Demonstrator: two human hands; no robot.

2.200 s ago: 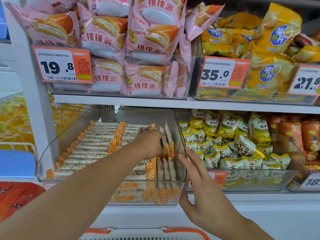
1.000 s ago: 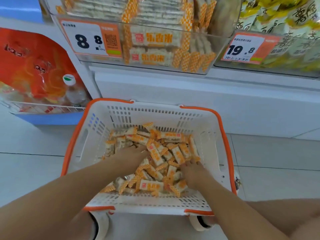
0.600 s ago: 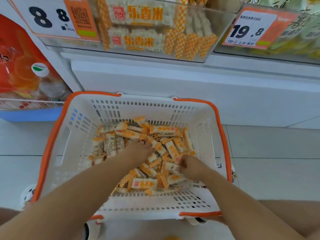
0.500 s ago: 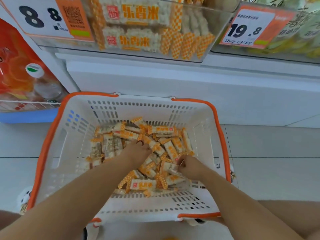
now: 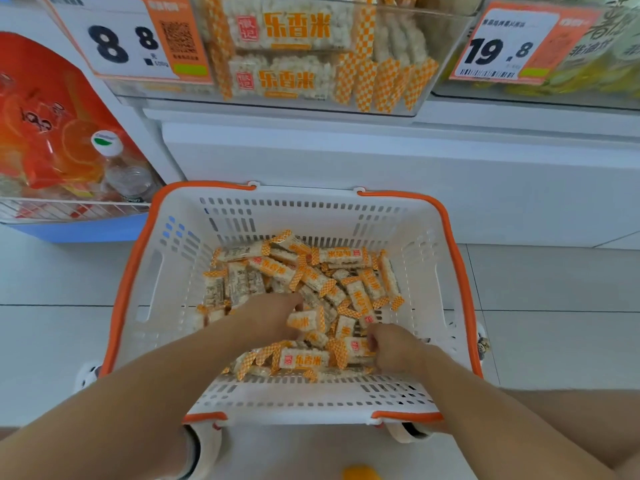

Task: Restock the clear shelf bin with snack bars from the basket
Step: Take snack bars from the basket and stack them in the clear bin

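Observation:
A white basket with an orange rim [image 5: 453, 258] stands on the floor, its bottom covered with several snack bars [image 5: 332, 278] in white and orange checked wrappers. Both my hands are down in the pile. My left hand [image 5: 270, 320] lies on the bars with its fingers curled round some of them. My right hand [image 5: 391, 348] pinches a bar at the near right of the pile. Above, the clear shelf bin [image 5: 446, 64] holds rows of the same bars.
A price tag reading 8.8 [image 5: 128, 39] is fixed to the bin's front, and a 19.8 tag [image 5: 502, 46] marks the neighbouring bin of yellow packs. Orange drink packs sit in a wire rack [image 5: 69, 209] at left. White floor tiles surround the basket.
My hands left the shelf bin and dropped into the basket. Since half a second ago both hands have closed on bars in the pile and the view has shifted slightly.

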